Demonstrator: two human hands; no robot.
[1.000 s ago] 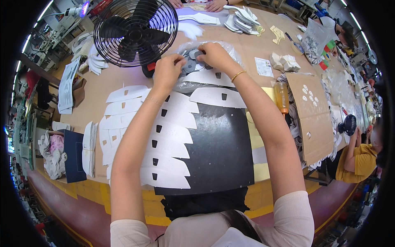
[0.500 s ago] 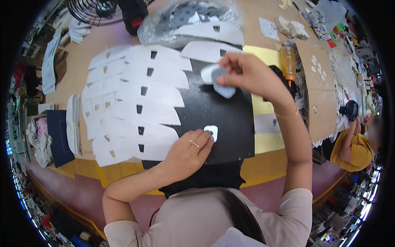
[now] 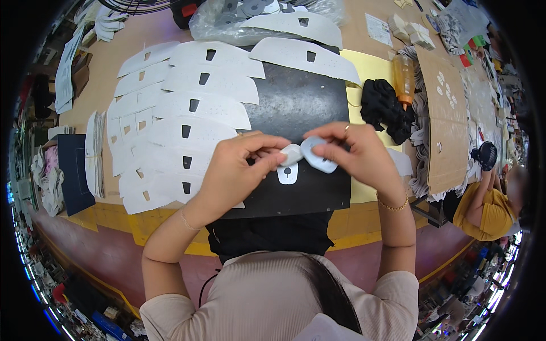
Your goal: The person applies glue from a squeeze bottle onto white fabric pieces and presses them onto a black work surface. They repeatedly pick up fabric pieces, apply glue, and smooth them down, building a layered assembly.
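So, left hand (image 3: 240, 163): pinching white piece (image 3: 292, 155), long axis slanting up rightward
Right hand (image 3: 358, 150): pinching pale-blue piece (image 3: 311, 154), slanting down rightward

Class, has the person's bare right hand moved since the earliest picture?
Yes: the bare right hand has come nearer the person, from the clear plastic bag to the black rectangular mat.

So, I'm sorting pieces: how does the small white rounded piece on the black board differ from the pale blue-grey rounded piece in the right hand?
The white piece lies flat on the board; the blue-grey piece is held in the right hand. The white piece has a dark mark; the blue-grey piece shows none where visible. Both have rounded corners.
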